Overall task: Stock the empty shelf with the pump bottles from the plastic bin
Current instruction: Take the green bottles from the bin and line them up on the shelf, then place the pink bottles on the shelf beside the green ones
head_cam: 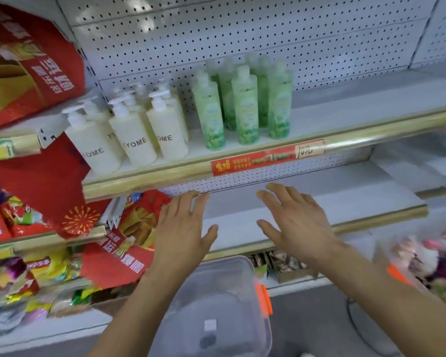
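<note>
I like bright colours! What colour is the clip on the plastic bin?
Orange latch on the clear plastic bin, seen in the head view.

A white pegboard back panel (pixel 242 34) with rows of small dark holes rises behind white metal shelving edged in gold trim (pixel 371 135). A grey floor (pixel 319 318) shows at the bottom. Light is bright and even, with faint patches on the upper panel.

Two bare forearms and hands, no sleeves, watch, rings or gloves visible. The left hand (pixel 183 228) and right hand (pixel 296 222) show short, unpainted nails, faint veins and knuckle creases across their backs; both forearms, seen above the bin (pixel 242 269), are lightly blurred.
</note>
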